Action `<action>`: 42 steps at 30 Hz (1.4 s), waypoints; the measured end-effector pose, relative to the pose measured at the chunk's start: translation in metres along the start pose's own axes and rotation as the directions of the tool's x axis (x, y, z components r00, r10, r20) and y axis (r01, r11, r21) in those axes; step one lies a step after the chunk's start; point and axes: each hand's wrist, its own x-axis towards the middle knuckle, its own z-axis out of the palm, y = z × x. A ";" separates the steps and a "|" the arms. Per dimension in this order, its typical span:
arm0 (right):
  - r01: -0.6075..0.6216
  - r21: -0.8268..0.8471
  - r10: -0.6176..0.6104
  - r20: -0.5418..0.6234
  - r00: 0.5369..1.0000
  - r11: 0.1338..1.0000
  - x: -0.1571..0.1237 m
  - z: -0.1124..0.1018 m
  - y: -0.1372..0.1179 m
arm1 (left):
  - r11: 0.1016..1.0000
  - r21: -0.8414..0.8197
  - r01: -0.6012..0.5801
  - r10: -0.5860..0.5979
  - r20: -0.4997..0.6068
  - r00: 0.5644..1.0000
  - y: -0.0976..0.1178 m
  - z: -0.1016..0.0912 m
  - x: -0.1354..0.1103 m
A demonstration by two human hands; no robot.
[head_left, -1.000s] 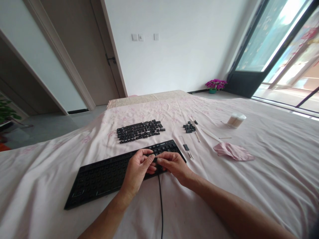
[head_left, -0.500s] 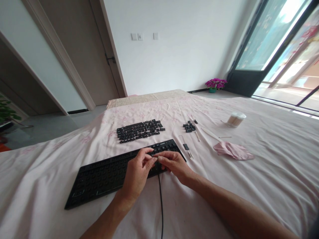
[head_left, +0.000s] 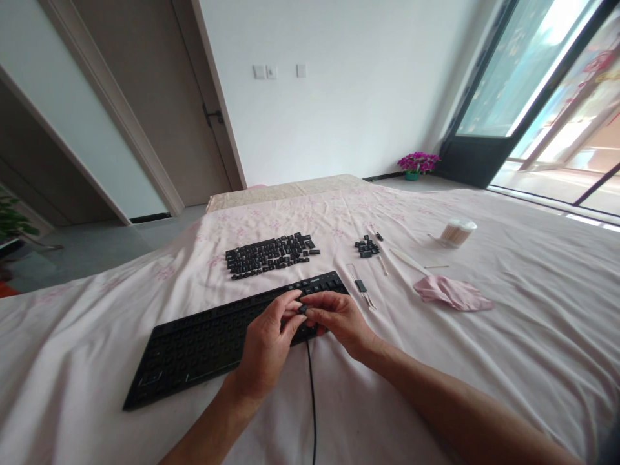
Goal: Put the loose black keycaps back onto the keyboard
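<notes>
A small black keycap (head_left: 303, 309) is pinched between the fingertips of both hands. My left hand (head_left: 268, 339) grips it from the left, thumb and fingers curled. From the right my right hand (head_left: 343, 323) closes thumb and index finger on it. Both hands are over the right part of a black keyboard (head_left: 203, 342), which lies slanted on the pink sheet; most of its left part has no keycaps on. Some keycaps sit at its upper right edge, partly hidden by my fingers. A black cable (head_left: 312, 394) runs from the keyboard toward me.
Beyond the keyboard lie a large group of loose keycaps (head_left: 271, 254) and a smaller keycap pile (head_left: 367, 247). To the right are a keycap puller (head_left: 361, 286), a pink cloth (head_left: 450, 292), loose cotton swabs and a tub of cotton swabs (head_left: 458, 232). All rest on the bedsheet (head_left: 416, 394).
My fingertips have parted slightly and the keycap between them shows now. My left thumb has shifted a little downward. The items on the sheet stay where they were.
</notes>
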 end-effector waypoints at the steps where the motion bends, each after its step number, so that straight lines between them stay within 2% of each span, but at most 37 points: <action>1: 0.002 -0.002 -0.002 -0.009 1.000 1.000 0.000 0.000 0.000 | 0.999 0.029 -0.029 0.029 -0.008 1.000 -0.001 0.000 0.000; 8: 0.034 0.007 -0.034 -0.015 0.999 0.999 -0.001 0.000 0.001 | 0.975 0.143 -0.171 0.179 -0.050 0.982 -0.002 0.000 -0.002; 17: 0.058 0.009 -0.058 -0.003 0.998 0.998 -0.002 0.001 0.002 | 0.985 0.118 -0.127 0.133 -0.047 0.990 -0.003 0.002 -0.005; 20: 0.061 -0.004 -0.061 -0.012 0.998 0.998 -0.001 0.001 0.005 | 0.999 0.026 -0.021 0.022 -0.039 0.999 0.001 0.001 -0.003; 22: 0.099 -0.057 -0.101 -0.030 0.994 0.993 0.000 -0.001 0.007 | 0.982 -0.113 0.149 -0.152 -0.018 0.988 0.005 0.000 0.001; 23: 0.154 -0.117 -0.160 -0.045 0.986 0.981 0.000 -0.002 0.007 | 0.946 -0.203 0.254 -0.258 0.007 0.966 0.007 -0.001 0.003; 25: 0.334 -0.307 -0.362 -0.040 0.931 0.891 -0.001 -0.005 0.005 | 0.815 -0.376 0.441 -0.445 0.082 0.892 0.010 -0.001 0.008; 27: 0.511 -0.513 -0.566 0.058 0.822 0.689 -0.002 -0.008 0.002 | 0.680 -0.485 0.550 -0.548 0.162 0.821 0.010 -0.001 0.011; 29: 0.599 -0.645 -0.653 0.199 0.731 0.474 -0.004 -0.011 -0.002 | 0.593 -0.532 0.604 -0.586 0.230 0.777 0.010 0.000 0.013; 31: 0.618 -0.722 -0.664 0.300 0.684 0.310 -0.006 -0.012 -0.005 | 0.539 -0.555 0.634 -0.598 0.277 0.752 0.008 0.001 0.012; 34: 0.594 -0.797 -0.646 0.395 0.653 0.113 -0.009 -0.010 -0.008 | 0.493 -0.577 0.651 -0.610 0.305 0.732 0.006 0.003 0.011; 37: 0.566 -0.824 -0.610 0.459 0.646 -0.022 -0.013 -0.008 -0.010 | 0.461 -0.586 0.666 -0.617 0.327 0.715 0.005 0.004 0.010; 39: 0.557 -0.828 -0.588 0.482 0.650 -0.063 -0.015 -0.006 -0.012 | 0.437 -0.588 0.680 -0.630 0.340 0.698 0.005 0.004 0.009; 42: 0.535 -0.844 -0.551 0.469 0.691 -0.047 -0.017 -0.003 -0.014 | 0.373 -0.598 0.710 -0.654 0.373 0.658 0.007 0.003 0.008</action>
